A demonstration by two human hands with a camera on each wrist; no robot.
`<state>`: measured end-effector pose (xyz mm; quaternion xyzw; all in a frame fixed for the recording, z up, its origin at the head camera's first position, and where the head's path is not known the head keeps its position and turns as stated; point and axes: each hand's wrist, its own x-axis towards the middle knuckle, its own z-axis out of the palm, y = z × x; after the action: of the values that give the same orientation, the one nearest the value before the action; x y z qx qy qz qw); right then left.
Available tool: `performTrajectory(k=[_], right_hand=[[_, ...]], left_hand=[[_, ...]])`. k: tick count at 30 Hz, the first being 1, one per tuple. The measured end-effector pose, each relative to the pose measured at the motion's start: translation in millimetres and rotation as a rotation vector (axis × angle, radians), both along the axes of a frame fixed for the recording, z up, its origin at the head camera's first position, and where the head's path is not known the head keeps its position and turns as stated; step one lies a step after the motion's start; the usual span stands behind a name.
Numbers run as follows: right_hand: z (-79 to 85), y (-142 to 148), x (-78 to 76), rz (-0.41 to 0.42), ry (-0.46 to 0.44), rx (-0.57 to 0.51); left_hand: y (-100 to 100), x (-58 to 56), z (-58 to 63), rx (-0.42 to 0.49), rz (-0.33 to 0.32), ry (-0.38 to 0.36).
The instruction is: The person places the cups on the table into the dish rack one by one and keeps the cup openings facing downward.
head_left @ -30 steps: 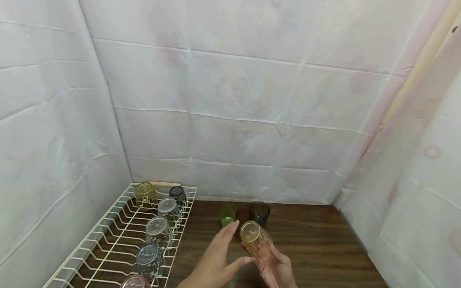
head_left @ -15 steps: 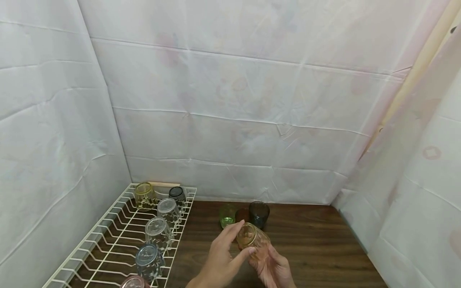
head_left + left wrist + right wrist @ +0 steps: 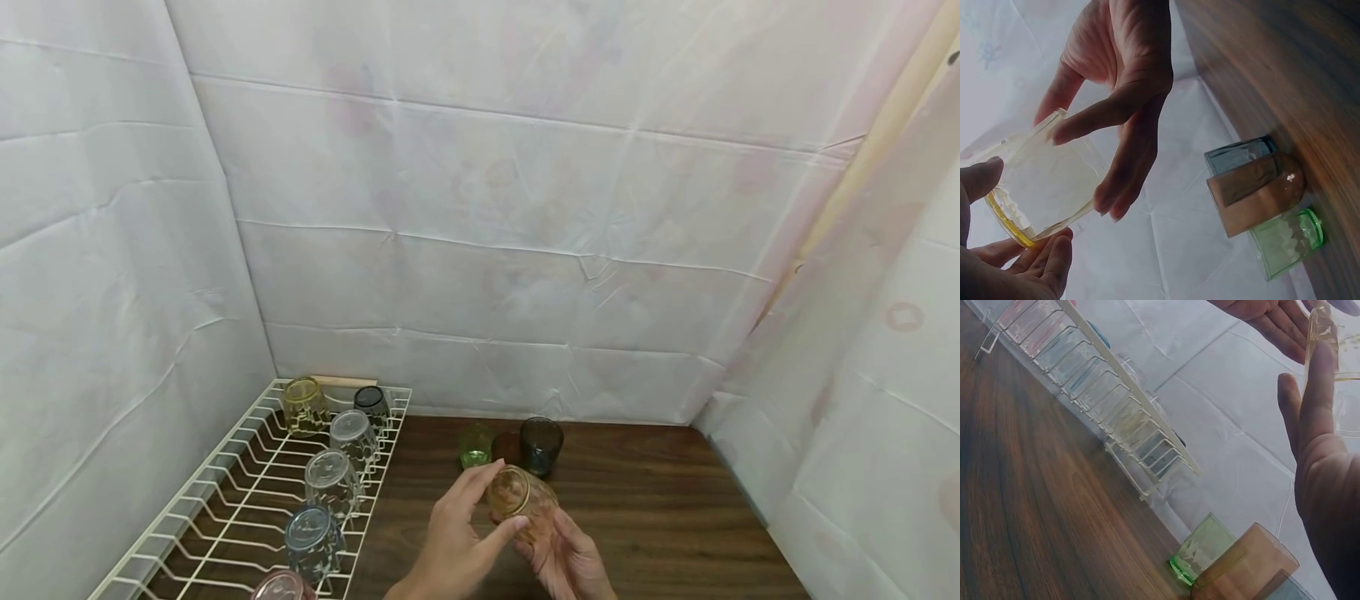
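Right of the rack (image 3: 236, 517), above the worktop (image 3: 660, 521), the left grip (image 3: 457, 533) pinches and the right grip (image 3: 576, 560) holds the tilted amber glass (image 3: 536, 504). A green glass (image 3: 477, 450), brown glass (image 3: 507, 449) and dark glass (image 3: 541, 446) stand right of the rack's far end.

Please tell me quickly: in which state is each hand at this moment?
Left hand: holding the amber glass between thumb and fingers.
Right hand: holding the same amber glass.
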<state>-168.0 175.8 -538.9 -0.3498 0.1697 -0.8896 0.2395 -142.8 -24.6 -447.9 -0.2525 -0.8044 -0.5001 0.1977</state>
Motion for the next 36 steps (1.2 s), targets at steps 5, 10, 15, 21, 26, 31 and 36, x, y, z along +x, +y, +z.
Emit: performTrajectory(k=[5, 10, 15, 21, 26, 31, 36], right_hand=[[0.4, 1, 0.0, -0.047, -0.007, 0.077], [4.1, 7, 0.7, -0.147, -0.013, 0.234], [12.1, 14, 1.4, -0.395, 0.012, 0.560], [17.2, 15, -3.7, -0.801, 0.060, 0.854], [20.6, 18, -6.3, -1.122, 0.093, 1.026], [27.4, 27, -6.3, -1.219, 0.027, 1.160], [28.3, 37, -6.6, -1.298, 0.080, 1.302]], left_hand=[[-4, 1.0, 0.0, 0.009, 0.019, -0.008], [-11, 1.6, 5.6, 0.020, 0.038, -0.040], [-23, 0.6, 14.5, 0.003, 0.091, -0.028], [-45, -3.9, 22.7, -0.060, 0.194, 0.143], [-72, -4.0, 33.5, -0.106, 0.301, 0.197], [-109, -3.8, 49.5, -0.154, 0.387, 0.177], [-150, -7.9, 61.5, -0.183, 0.454, 0.100]])
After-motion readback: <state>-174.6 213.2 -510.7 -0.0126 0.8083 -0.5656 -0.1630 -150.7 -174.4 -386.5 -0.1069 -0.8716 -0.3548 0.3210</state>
